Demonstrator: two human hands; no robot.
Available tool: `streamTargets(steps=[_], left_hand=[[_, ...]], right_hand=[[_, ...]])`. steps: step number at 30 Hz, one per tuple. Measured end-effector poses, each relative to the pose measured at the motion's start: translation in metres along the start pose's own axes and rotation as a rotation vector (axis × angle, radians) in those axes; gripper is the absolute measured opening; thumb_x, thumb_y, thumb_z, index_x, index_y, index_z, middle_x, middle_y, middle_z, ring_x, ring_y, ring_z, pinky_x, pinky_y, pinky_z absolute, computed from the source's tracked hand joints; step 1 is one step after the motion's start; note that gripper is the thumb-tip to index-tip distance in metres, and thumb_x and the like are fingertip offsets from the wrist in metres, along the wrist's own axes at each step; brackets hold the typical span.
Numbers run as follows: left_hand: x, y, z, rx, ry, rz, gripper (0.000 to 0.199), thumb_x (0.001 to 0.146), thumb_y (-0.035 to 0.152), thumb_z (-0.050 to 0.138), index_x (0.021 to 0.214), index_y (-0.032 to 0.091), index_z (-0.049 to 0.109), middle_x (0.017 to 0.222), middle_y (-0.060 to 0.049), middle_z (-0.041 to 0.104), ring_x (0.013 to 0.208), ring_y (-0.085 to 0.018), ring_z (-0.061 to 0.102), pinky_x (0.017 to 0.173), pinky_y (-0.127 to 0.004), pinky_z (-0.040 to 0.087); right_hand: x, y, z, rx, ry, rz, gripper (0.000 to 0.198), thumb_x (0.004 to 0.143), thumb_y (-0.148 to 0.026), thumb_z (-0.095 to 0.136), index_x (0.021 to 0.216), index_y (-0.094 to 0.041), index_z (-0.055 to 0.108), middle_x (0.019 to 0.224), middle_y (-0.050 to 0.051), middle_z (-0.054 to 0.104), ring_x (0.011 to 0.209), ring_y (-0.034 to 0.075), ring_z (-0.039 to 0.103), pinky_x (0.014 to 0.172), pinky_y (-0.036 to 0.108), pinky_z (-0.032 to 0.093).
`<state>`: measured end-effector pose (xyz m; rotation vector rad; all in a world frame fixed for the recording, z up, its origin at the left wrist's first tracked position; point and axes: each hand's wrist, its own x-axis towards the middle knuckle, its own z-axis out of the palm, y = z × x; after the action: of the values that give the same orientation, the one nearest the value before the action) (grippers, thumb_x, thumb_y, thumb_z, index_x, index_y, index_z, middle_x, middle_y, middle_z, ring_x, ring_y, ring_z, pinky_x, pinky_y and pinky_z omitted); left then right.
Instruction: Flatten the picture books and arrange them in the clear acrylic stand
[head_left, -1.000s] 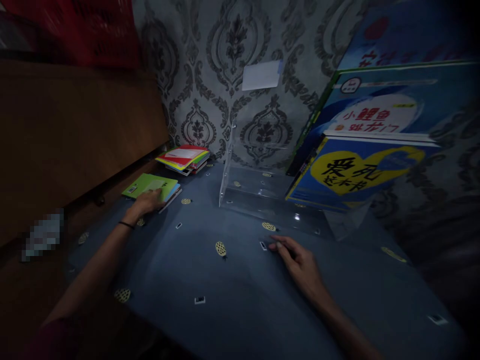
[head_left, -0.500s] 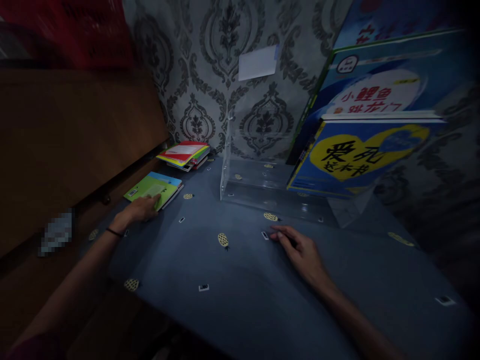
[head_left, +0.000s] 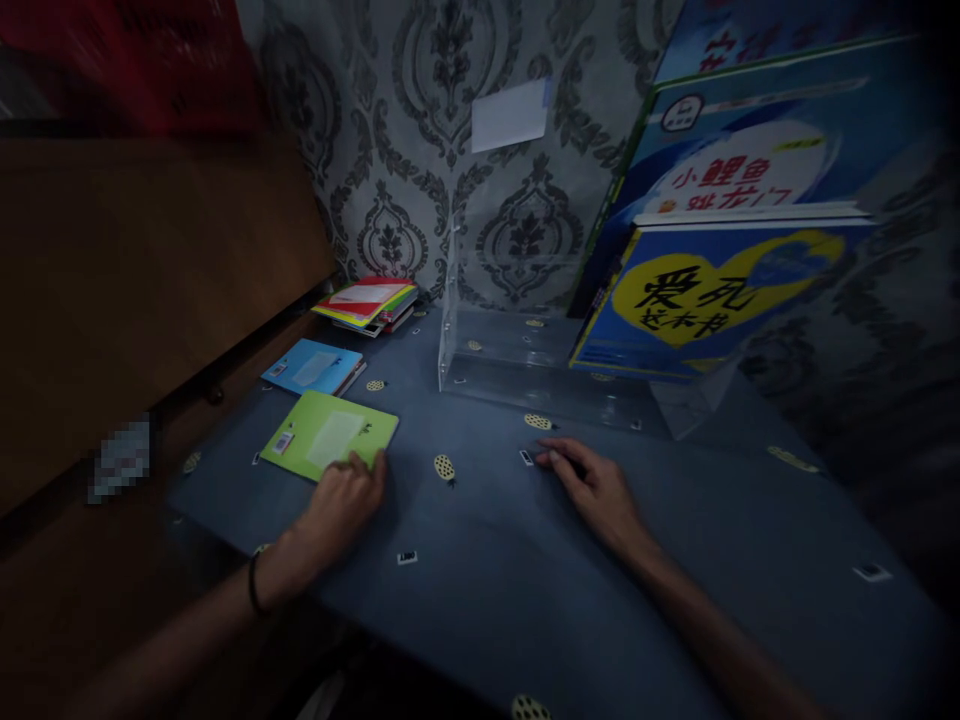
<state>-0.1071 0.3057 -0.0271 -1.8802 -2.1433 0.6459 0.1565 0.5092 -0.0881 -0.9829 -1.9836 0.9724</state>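
Observation:
My left hand [head_left: 349,500] has its fingers closed on the near right edge of a thin green book [head_left: 330,432], which has a white label and a small barcode on its cover. Just behind that book lies a blue book [head_left: 313,366] atop a low stack, partly overlapped by the green one. My right hand [head_left: 592,490] rests on the patterned tablecloth [head_left: 480,540], holding nothing, its fingers loosely bent and a gap showing beside the thumb. Beyond it stands a clear acrylic book rack [head_left: 517,385].
On the rack's right side, a blue and yellow book [head_left: 690,300] stands before a larger blue book [head_left: 750,140]. A pile of colourful books [head_left: 367,300] lies at the back left. Wooden furniture [head_left: 150,260] borders the left, and a patterned wall [head_left: 390,230] rises behind.
My left hand has drawn the green book off the stack, toward me and to the right, uncovering the blue book. The right hand stays nearly where it was.

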Motion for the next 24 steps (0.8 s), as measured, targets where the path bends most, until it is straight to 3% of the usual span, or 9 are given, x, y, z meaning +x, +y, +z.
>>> streamTargets(steps=[5, 7, 9, 11, 16, 20, 24], left_hand=[[0.002, 0.072, -0.038, -0.244, 0.111, 0.210, 0.052, 0.089, 0.002, 0.053, 0.141, 0.008, 0.054, 0.104, -0.023, 0.072, 0.086, -0.028, 0.073, 0.068, -0.037, 0.058], [0.005, 0.089, -0.050, -0.340, 0.145, 0.343, 0.053, 0.088, 0.006, 0.057, 0.140, 0.006, 0.052, 0.103, -0.021, 0.072, 0.086, -0.028, 0.072, 0.070, -0.039, 0.058], [0.008, 0.094, -0.053, -0.409, 0.182, 0.451, 0.057, 0.084, 0.009, 0.060, 0.140, 0.006, 0.050, 0.115, -0.021, 0.070, 0.096, -0.030, 0.071, 0.078, -0.043, 0.058], [0.013, 0.086, -0.047, -0.473, 0.222, 0.474, 0.056, 0.087, 0.010, 0.058, 0.142, 0.008, 0.047, 0.132, -0.021, 0.065, 0.114, -0.032, 0.066, 0.092, -0.046, 0.056], [0.022, 0.035, -0.009, -0.704, 0.207, 0.302, 0.049, 0.105, 0.024, 0.036, 0.153, 0.019, 0.034, 0.154, -0.015, 0.050, 0.140, -0.026, 0.051, 0.119, -0.055, 0.036], [0.015, -0.007, 0.013, -0.796, 0.152, 0.174, 0.057, 0.106, 0.038, 0.035, 0.160, 0.024, 0.024, 0.165, -0.010, 0.030, 0.151, -0.026, 0.032, 0.121, -0.049, 0.034], [-0.001, -0.041, 0.037, -0.736, 0.161, 0.139, 0.062, 0.105, 0.050, 0.033, 0.161, 0.025, 0.023, 0.168, -0.008, 0.022, 0.153, -0.026, 0.027, 0.123, -0.046, 0.030]], right_hand=[[-0.001, -0.003, 0.000, -0.019, -0.001, 0.000, 0.036, 0.088, -0.042, 0.051, 0.107, -0.021, 0.073, 0.086, 0.006, 0.079, 0.082, 0.025, 0.073, 0.070, 0.036, 0.055], [-0.003, -0.004, 0.000, -0.025, -0.002, -0.004, 0.035, 0.089, -0.040, 0.050, 0.108, -0.021, 0.073, 0.087, 0.006, 0.079, 0.081, 0.025, 0.073, 0.069, 0.035, 0.054], [-0.005, -0.007, -0.001, -0.025, -0.004, -0.014, 0.035, 0.090, -0.038, 0.050, 0.109, -0.021, 0.072, 0.087, 0.006, 0.079, 0.082, 0.024, 0.073, 0.070, 0.035, 0.055], [-0.007, -0.009, -0.003, -0.027, -0.012, -0.018, 0.034, 0.090, -0.038, 0.049, 0.109, -0.021, 0.072, 0.088, 0.005, 0.079, 0.082, 0.024, 0.073, 0.070, 0.035, 0.055], [-0.010, -0.014, -0.005, -0.073, -0.037, -0.018, 0.032, 0.091, -0.036, 0.049, 0.109, -0.023, 0.073, 0.089, 0.004, 0.079, 0.081, 0.024, 0.072, 0.073, 0.036, 0.055], [-0.013, -0.017, -0.005, -0.105, -0.038, -0.049, 0.031, 0.092, -0.034, 0.049, 0.108, -0.024, 0.073, 0.092, 0.004, 0.079, 0.086, 0.024, 0.072, 0.081, 0.038, 0.056], [-0.017, -0.021, -0.004, -0.136, -0.050, -0.073, 0.029, 0.093, -0.034, 0.048, 0.105, -0.025, 0.073, 0.099, 0.004, 0.078, 0.093, 0.025, 0.071, 0.085, 0.039, 0.056]])
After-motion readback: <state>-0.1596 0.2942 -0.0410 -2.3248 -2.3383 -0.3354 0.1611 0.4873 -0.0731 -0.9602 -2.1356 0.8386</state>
